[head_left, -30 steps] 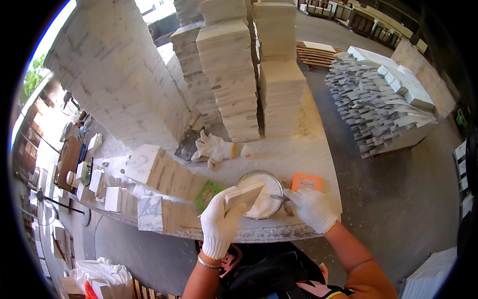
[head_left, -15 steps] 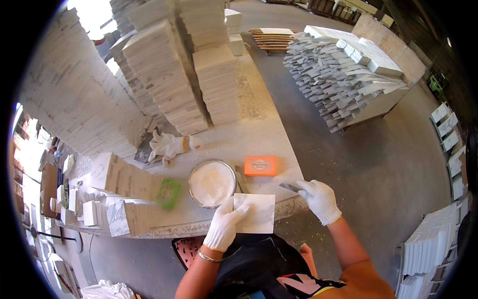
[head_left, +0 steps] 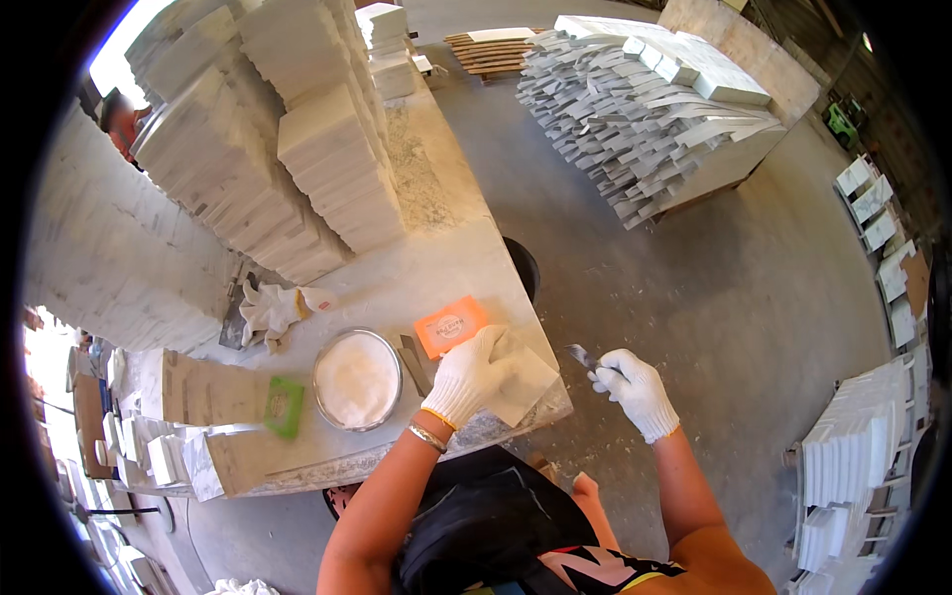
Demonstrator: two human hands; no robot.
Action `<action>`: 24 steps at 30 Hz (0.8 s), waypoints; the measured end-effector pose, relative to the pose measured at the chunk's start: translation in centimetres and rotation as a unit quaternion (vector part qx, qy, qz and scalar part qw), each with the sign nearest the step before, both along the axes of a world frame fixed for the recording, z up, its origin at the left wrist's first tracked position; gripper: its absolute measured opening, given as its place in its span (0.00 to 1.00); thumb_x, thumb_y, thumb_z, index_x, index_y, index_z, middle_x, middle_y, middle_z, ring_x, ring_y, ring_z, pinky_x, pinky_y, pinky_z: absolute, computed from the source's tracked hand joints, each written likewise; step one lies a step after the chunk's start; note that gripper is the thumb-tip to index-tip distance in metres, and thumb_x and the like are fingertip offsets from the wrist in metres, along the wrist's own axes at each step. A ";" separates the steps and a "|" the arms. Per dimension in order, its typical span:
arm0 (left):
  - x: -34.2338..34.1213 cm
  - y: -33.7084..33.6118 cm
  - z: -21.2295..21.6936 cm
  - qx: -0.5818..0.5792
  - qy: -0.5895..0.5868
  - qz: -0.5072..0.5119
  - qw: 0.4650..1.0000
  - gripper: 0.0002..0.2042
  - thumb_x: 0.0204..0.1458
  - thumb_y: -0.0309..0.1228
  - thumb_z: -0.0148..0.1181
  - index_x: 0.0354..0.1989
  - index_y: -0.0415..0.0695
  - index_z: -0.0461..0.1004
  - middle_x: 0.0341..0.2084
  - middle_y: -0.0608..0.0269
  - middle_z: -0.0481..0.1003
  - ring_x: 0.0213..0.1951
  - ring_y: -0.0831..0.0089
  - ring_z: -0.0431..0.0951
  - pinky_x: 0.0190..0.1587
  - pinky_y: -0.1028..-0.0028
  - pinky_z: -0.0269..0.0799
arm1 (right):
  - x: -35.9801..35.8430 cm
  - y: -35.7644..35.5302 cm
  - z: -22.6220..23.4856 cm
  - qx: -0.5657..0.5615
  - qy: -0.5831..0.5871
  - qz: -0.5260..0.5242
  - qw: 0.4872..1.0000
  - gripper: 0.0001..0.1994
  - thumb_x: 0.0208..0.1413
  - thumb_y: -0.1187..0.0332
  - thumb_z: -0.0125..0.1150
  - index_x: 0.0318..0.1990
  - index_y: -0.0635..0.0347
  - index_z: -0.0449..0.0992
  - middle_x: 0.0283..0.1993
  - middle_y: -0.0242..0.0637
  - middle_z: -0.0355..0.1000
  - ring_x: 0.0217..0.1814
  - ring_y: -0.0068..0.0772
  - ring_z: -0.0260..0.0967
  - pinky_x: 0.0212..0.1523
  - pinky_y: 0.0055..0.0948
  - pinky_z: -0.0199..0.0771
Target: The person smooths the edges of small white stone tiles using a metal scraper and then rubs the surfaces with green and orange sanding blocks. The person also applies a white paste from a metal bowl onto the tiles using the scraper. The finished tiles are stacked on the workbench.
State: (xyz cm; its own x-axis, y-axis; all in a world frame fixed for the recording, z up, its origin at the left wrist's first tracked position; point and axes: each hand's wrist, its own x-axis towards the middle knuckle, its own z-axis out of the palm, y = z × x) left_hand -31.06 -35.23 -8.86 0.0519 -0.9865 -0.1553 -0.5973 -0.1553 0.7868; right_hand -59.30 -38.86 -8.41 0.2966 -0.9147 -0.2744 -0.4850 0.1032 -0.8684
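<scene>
My left hand point(head_left: 464, 377), in a white knit glove, grips the left side of a square white stone tile point(head_left: 528, 385) at the front right corner of the stone-topped table. The hand hides part of the tile, and I cannot tell whether it rests on the table. Beyond the table's edge my right hand point(head_left: 635, 395), gloved too, is closed around a small metal blade like a putty knife point(head_left: 577, 354), which points left toward the tile. A round metal bowl of white paste point(head_left: 357, 380) stands left of my left hand. An orange block point(head_left: 451, 325) lies just behind that hand.
A flat grey metal strip point(head_left: 415, 365) lies beside the bowl, a green block point(head_left: 284, 407) to its left. White gloves point(head_left: 270, 309) lie farther back. Tall tile stacks point(head_left: 342, 164) line the table's left and back. Thin stone strips point(head_left: 635, 119) are piled across the aisle.
My left hand has carried the tile forward over the table corner and turned it. My right hand keeps the blade, now tilted differently. My view has shifted right.
</scene>
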 end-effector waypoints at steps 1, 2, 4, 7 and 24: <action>-0.3 -0.5 0.4 0.001 -0.027 -0.003 1.000 0.24 0.51 0.38 0.64 0.56 0.41 0.73 0.45 0.49 0.80 0.48 0.52 0.80 0.50 0.61 0.75 | 0.3 -0.1 0.5 0.016 -0.013 0.003 1.000 0.07 0.63 0.71 0.60 0.47 0.60 0.78 0.36 0.35 0.79 0.35 0.24 0.75 0.39 0.26 0.75; -0.6 -0.7 0.6 -0.022 -0.066 -0.014 0.997 0.26 0.50 0.38 0.65 0.57 0.42 0.73 0.47 0.49 0.79 0.49 0.52 0.79 0.51 0.61 0.74 | 0.6 -0.2 0.9 0.031 -0.025 0.007 0.999 0.08 0.63 0.72 0.59 0.48 0.61 0.78 0.36 0.35 0.78 0.35 0.22 0.75 0.39 0.25 0.75; -1.1 -1.1 0.7 -0.071 -0.143 -0.033 0.987 0.29 0.47 0.39 0.68 0.59 0.44 0.72 0.51 0.50 0.77 0.52 0.53 0.78 0.53 0.60 0.74 | 0.8 -0.5 0.4 0.024 -0.051 0.031 0.998 0.12 0.64 0.74 0.58 0.53 0.61 0.78 0.38 0.35 0.79 0.34 0.21 0.74 0.40 0.24 0.76; -1.4 -0.4 0.1 -0.134 -0.114 -0.033 0.984 0.34 0.42 0.41 0.72 0.61 0.46 0.71 0.56 0.50 0.74 0.58 0.53 0.74 0.58 0.58 0.70 | 1.3 -1.2 -0.2 -0.025 -0.056 0.077 0.995 0.13 0.63 0.75 0.58 0.54 0.59 0.79 0.39 0.34 0.79 0.33 0.21 0.73 0.39 0.24 0.76; -0.9 3.8 -2.4 -0.201 -0.186 -0.022 0.961 0.43 0.30 0.42 0.78 0.61 0.47 0.71 0.65 0.46 0.65 0.65 0.45 0.65 0.65 0.48 0.61 | 2.9 -2.9 -1.9 -0.242 0.040 0.223 0.943 0.12 0.60 0.68 0.64 0.50 0.48 0.83 0.41 0.39 0.81 0.38 0.43 0.79 0.38 0.34 0.78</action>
State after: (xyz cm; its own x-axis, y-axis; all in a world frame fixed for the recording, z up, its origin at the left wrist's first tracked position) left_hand -31.94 -31.40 -11.25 -0.0125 -0.9652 0.2611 -0.8480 0.1486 0.5088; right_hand -56.42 -41.75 -10.31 0.6783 -0.7272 0.1059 -0.4516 -0.5262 -0.7205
